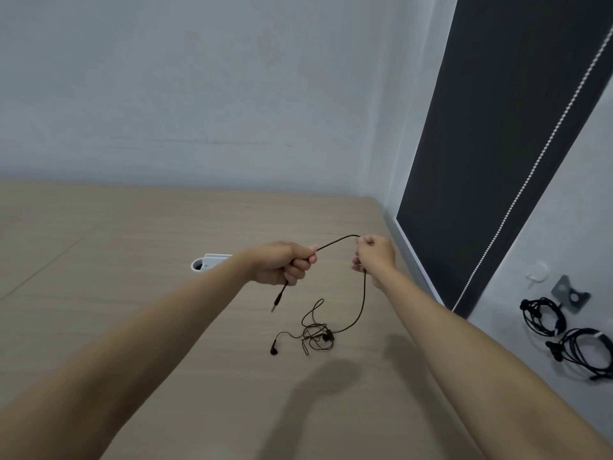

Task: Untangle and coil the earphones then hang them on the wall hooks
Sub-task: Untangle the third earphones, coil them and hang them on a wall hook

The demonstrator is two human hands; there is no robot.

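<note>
Black wired earphones lie partly tangled on the beige table. My left hand is shut on the cable near its jack plug, which dangles below the fist. My right hand pinches the same cable a short way along; the cable arches between both hands, then drops down to the tangle. One earbud rests on the table at the tangle's left. On the right wall, a clear hook is bare, and two coiled black earphones hang below it.
A white cable grommet is set into the table behind my left forearm. A dark roller blind with a white bead chain covers the right wall. A grey metal bracket sits on the wall near the hooks.
</note>
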